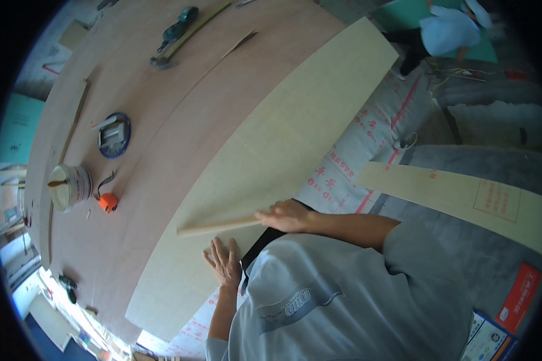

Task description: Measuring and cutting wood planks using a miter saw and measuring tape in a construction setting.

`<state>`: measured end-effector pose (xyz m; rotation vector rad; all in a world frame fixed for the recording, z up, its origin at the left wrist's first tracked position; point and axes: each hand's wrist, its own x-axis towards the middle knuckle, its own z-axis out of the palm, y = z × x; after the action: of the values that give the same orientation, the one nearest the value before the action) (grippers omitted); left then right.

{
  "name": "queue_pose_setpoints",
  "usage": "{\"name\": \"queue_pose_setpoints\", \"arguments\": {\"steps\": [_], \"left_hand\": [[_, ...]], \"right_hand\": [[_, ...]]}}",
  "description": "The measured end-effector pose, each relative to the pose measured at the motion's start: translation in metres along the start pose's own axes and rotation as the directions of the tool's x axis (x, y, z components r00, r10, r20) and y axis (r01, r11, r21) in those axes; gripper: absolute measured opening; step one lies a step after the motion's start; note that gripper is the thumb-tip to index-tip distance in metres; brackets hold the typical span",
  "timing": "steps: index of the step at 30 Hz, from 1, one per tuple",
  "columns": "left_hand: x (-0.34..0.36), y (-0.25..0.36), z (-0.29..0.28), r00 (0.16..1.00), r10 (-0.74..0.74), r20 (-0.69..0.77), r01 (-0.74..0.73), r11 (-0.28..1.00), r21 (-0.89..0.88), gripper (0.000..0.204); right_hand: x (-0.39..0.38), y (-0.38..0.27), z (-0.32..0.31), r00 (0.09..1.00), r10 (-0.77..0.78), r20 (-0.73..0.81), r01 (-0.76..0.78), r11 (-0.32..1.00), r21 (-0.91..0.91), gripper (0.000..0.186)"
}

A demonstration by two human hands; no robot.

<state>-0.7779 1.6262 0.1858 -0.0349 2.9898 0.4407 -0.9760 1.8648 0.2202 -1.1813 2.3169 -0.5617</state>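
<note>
A long pale wooden board (265, 138) lies across the near side of a large brown sheet (150, 198). My right hand (286, 215) is closed round the near end of a light wooden strip (220, 227). The strip runs leftward low over the board; whether it rests on the board along its length I cannot tell. My left hand (224, 263) presses flat on the board just below the strip, fingers spread, holding nothing.
On the sheet are a bucket (72, 188), an orange tool (108, 202), a blue dish (124, 144) with metal-looking strips, a hammer (180, 48) and a dark green tool (179, 25). Another pale panel (451, 192) lies at right. A person (445, 33) bends at the far right.
</note>
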Motion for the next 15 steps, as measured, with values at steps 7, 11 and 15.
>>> {"name": "queue_pose_setpoints", "arguments": {"steps": [7, 11, 15], "left_hand": [[0.003, 0.005, 0.005, 0.998, 0.026, -0.052, -0.024, 0.999, 0.048, 0.067], [0.007, 0.013, 0.011, 1.000, -0.019, -0.011, 0.020, 0.995, 0.097, 0.077], [0.002, 0.023, 0.003, 0.981, -0.187, 0.055, 0.175, 0.971, 0.165, 0.080]], "right_hand": [[-0.078, 0.253, -0.133, 0.505, 0.761, -0.407, -0.746, 0.622, 0.237, 0.029], [-0.112, 0.349, -0.197, 0.291, 0.781, -0.552, -0.834, 0.490, 0.253, 0.029], [-0.070, 0.280, -0.163, 0.664, 0.634, -0.397, -0.657, 0.748, 0.096, 0.026]]}}
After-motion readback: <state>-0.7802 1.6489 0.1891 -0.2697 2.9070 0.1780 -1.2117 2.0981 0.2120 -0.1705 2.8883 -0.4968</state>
